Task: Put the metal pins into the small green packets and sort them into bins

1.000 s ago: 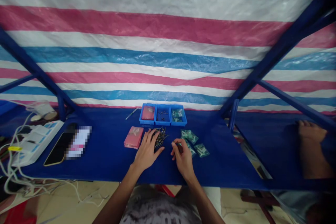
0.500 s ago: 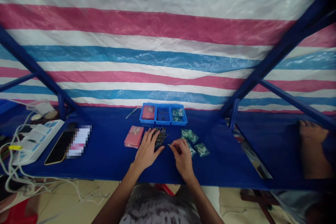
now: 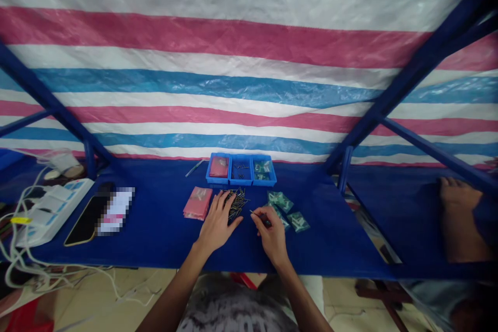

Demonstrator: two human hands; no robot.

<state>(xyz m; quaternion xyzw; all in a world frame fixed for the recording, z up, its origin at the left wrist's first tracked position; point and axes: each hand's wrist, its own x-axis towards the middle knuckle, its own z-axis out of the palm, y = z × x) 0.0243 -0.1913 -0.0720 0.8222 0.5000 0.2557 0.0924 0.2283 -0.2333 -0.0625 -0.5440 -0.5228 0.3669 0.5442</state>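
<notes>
On the blue table, a pile of dark, thin screws (image 3: 238,205) lies in the middle. My left hand (image 3: 216,223) rests palm down at its left side, fingers spread, the fingertips over part of the pile. Right of the pile, my right hand (image 3: 271,233) pinches a screw (image 3: 252,212) between thumb and forefinger; only its tip shows. Small green packets (image 3: 299,222) lie beside and partly behind my right hand. Left of my left hand sits a stack of pink packets (image 3: 197,202).
Behind the pile stands a blue three-compartment bin (image 3: 241,182) with pink packets, a few screws and green packets. A pen (image 3: 193,168) lies left of it. Further left are a phone (image 3: 86,222) and a power strip (image 3: 58,212) with cables. Another person's hand (image 3: 461,194) rests at far right.
My right hand's fingers have shifted slightly around the screw. My left hand stays where it was. The view has drifted very slightly.
</notes>
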